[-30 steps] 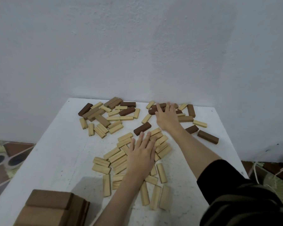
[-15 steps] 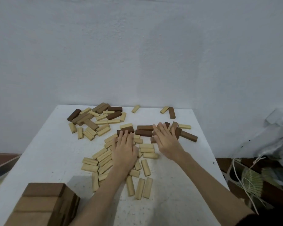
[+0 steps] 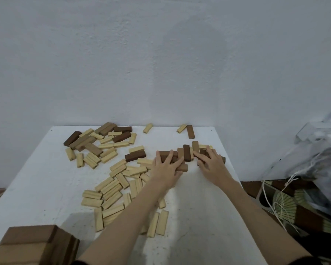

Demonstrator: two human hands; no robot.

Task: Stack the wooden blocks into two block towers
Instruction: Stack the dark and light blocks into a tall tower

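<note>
Loose wooden blocks lie scattered over the white table (image 3: 46, 188): a pale heap (image 3: 113, 186) in the middle, a mixed pale and dark heap (image 3: 96, 144) at the back left. A small cluster of dark brown blocks (image 3: 185, 154) sits at the right. My left hand (image 3: 165, 169) lies flat with spread fingers on the cluster's left side. My right hand (image 3: 212, 164) rests flat with straight fingers on the cluster's right side. A brown block tower (image 3: 34, 243) stands at the near left corner.
A pale block (image 3: 148, 128) and a pale and dark pair (image 3: 186, 130) lie near the table's far edge by the grey wall. Right of the table, a plastic-covered bundle (image 3: 317, 159), cords (image 3: 273, 199) and a patterned floor.
Both hands moved right and together onto the dark blocks. The right hand dragged dark blocks toward me from the far edge; the left hand left the pale heap.
</note>
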